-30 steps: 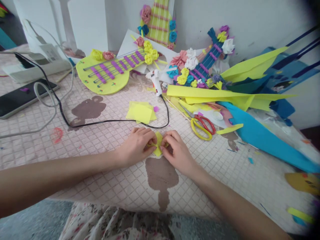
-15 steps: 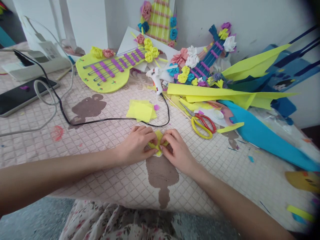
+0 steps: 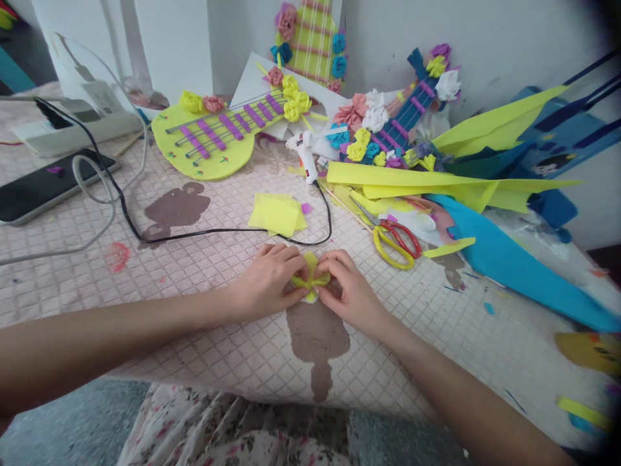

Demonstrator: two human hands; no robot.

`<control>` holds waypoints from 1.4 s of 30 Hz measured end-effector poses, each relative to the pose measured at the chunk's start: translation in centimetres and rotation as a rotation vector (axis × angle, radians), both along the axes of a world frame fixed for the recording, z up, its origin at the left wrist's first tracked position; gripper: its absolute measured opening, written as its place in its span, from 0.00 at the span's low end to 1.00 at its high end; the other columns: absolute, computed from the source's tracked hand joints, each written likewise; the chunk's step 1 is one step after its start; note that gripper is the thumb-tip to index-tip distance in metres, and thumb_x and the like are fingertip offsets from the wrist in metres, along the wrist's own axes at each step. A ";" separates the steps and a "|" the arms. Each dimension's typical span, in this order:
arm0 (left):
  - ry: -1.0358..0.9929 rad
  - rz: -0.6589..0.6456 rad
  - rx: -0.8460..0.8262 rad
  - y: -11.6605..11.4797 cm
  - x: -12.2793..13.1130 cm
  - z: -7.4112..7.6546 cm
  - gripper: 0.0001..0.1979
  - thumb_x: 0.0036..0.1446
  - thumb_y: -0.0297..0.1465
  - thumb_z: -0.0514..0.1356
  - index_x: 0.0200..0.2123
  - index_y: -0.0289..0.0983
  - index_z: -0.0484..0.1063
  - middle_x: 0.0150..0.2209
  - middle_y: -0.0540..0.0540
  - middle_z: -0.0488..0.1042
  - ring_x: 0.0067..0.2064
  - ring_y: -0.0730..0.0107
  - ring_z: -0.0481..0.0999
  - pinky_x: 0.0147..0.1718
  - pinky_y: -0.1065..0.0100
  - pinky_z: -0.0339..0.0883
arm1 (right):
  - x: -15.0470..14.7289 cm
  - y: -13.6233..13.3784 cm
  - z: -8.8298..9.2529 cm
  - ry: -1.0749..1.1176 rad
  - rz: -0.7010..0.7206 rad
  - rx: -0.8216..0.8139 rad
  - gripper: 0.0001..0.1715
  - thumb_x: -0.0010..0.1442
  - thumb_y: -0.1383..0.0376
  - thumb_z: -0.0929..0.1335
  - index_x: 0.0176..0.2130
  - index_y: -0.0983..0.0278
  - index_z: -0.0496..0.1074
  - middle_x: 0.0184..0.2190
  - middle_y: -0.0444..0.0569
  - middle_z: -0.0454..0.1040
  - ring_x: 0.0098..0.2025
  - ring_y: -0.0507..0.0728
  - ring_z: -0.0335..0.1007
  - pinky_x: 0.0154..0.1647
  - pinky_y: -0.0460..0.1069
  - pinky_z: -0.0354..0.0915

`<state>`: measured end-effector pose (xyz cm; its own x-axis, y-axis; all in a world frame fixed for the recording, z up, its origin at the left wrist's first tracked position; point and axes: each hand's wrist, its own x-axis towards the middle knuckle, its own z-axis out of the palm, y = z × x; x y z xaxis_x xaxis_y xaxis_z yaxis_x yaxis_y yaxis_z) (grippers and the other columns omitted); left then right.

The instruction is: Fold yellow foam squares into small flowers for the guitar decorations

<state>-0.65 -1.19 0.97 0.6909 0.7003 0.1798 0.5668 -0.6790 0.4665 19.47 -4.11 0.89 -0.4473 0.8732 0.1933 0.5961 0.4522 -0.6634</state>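
Folded yellow piece pinched at centre frame
My left hand and right hand close fingertips on it — ease the pinch and the folds likely spring open.

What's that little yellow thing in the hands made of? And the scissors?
The small yellow folded piece, pinched by the left hand and right hand, looks like soft matte craft foam or felt: it bends without sharp creases. The yellow-and-red-handled scissors seem to have glossy plastic handles and grey metal blades.
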 end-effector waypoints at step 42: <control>0.092 0.062 0.108 -0.8 1.1 -0.1 0.11 0.52 0.38 0.60 0.33 0.37 0.65 0.36 0.44 0.70 0.41 0.58 0.67 0.41 0.57 0.55 | -0.2 0.1 -0.6 0.000 -0.049 0.022 0.09 0.56 0.74 0.65 0.33 0.61 0.62 0.40 0.50 0.63 0.43 0.57 0.64 0.42 0.53 0.66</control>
<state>0.42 -1.95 0.85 0.6636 0.7225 0.1939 0.6466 -0.6844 0.3369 19.24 -4.03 0.33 -0.4039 0.8897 0.2127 0.6179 0.4368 -0.6537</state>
